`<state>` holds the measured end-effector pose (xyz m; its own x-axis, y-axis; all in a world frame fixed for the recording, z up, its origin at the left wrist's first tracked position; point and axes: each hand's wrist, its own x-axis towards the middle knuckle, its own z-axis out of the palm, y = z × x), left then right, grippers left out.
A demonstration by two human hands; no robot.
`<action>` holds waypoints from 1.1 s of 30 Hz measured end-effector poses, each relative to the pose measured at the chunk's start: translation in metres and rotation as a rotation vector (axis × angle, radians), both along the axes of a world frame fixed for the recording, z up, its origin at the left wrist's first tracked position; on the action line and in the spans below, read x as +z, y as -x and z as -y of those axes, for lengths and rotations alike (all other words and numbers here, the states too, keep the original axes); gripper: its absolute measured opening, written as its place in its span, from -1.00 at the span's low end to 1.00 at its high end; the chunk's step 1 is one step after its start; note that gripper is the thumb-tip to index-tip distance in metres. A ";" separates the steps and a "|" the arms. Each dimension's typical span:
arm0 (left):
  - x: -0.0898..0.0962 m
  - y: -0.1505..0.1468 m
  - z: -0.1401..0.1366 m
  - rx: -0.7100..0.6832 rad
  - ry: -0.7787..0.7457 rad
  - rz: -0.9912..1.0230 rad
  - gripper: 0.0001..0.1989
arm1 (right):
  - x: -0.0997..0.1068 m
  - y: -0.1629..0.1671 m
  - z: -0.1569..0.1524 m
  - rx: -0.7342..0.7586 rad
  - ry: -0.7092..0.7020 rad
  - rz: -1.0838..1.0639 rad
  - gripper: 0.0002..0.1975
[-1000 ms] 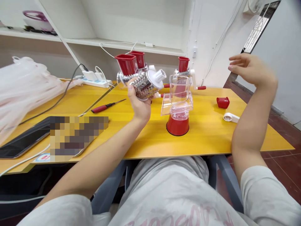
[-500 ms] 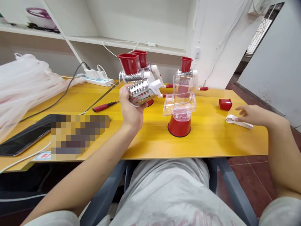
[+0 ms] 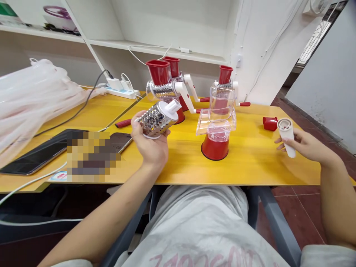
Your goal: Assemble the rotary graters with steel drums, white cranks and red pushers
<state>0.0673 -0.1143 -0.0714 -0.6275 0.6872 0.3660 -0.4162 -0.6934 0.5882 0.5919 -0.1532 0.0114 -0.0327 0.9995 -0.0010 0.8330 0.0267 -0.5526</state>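
My left hand (image 3: 151, 142) is wrapped round a metal grater drum (image 3: 156, 120), whose white hub points up and to the right. On the right, my right hand (image 3: 304, 144) grips a white crank handle (image 3: 288, 139), raised with its round socket end upward. Beside that handle lies a red food pusher (image 3: 269, 124) on the table. Between my hands stands a grater body (image 3: 214, 146) with a red base and a clear plastic housing; its drum opening holds no drum. Two assembled rotary graters (image 3: 161, 76) with red hoppers stand behind my left hand.
Another assembled grater (image 3: 226, 76) stands at the back of the yellow table (image 3: 178, 167). A red-handled screwdriver (image 3: 124, 123), phones (image 3: 41, 152) and a power strip (image 3: 124, 91) with cables lie left. White plastic bags (image 3: 47, 96) cover the far left. White shelving (image 3: 167, 52) rises behind.
My right hand has taken hold of the white crank handle and lifted it off the table. My left hand has shifted slightly left and lower with the grater drum, and the view has tilted a little.
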 end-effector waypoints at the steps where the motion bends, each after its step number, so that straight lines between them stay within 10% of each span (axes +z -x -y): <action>1: 0.001 0.000 0.002 0.001 -0.016 -0.021 -0.65 | 0.003 0.010 -0.003 0.047 -0.083 -0.189 -0.58; 5: 0.008 -0.004 0.014 -0.049 -0.046 0.018 -0.72 | 0.015 0.051 -0.040 0.187 -0.644 -0.712 -0.31; 9: 0.015 -0.007 0.022 -0.091 -0.011 0.084 -0.73 | 0.037 0.083 -0.082 0.266 -0.905 -1.138 -0.36; 14: 0.019 -0.007 0.023 -0.069 0.048 0.045 -0.71 | 0.058 0.101 -0.082 0.385 -0.755 -1.268 -0.43; 24: 0.016 -0.006 0.024 -0.143 0.004 0.092 -0.69 | 0.055 0.110 -0.113 0.413 -1.062 -1.082 -0.27; 33: 0.045 -0.019 0.036 -0.168 0.184 0.199 -0.44 | -0.029 0.134 -0.136 0.219 -0.461 -0.968 -0.11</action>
